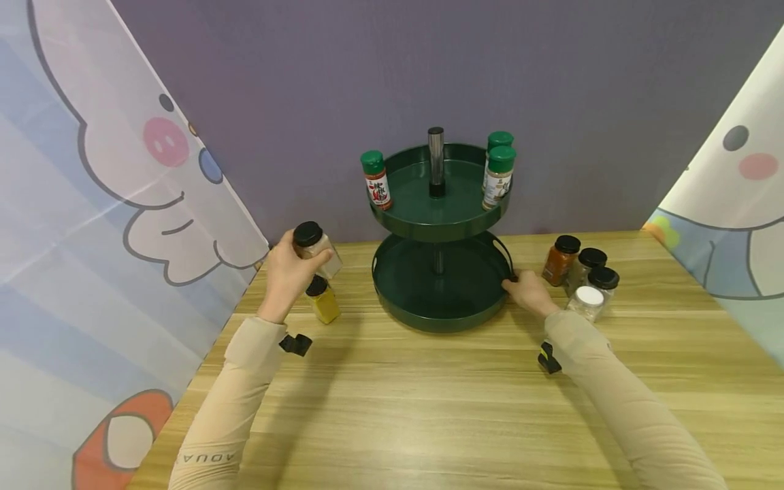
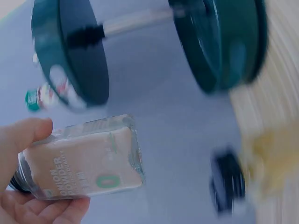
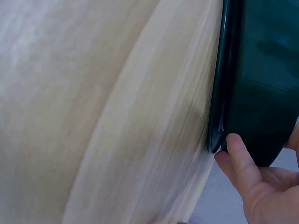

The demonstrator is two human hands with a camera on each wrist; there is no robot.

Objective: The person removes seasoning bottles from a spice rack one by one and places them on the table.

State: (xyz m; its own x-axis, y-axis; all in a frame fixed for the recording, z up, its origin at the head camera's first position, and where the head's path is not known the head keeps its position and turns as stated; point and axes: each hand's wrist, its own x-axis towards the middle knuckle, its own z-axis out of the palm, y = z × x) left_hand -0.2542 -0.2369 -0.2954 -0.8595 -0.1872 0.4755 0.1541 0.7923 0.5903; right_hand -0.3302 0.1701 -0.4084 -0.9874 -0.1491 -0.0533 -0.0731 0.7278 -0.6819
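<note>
My left hand (image 1: pixel 289 272) grips a clear jar of onion powder (image 2: pixel 88 163) by its black-lidded end, raised and tilted over the table. Its label reads "ONION POWDER" in the left wrist view. Just below it stands a jar of yellow spice (image 1: pixel 327 306) with a black lid. At the centre is a dark green two-tier tray (image 1: pixel 437 325) on a metal post. My right hand (image 1: pixel 531 292) holds the right side of its lower tier, fingers on the outer wall (image 3: pixel 261 107) and thumb at the rim. The lower tier bears nothing.
On the upper tier stand a red-labelled shaker (image 1: pixel 378 187) with a green cap and two white-labelled, green-capped shakers (image 1: pixel 497 187). Right of my right hand are an orange-red spice jar (image 1: pixel 557 265), other black-lidded jars (image 1: pixel 589 260) and a white-lidded jar (image 1: pixel 586 303). A grey-purple wall (image 1: pixel 294 102) rises behind.
</note>
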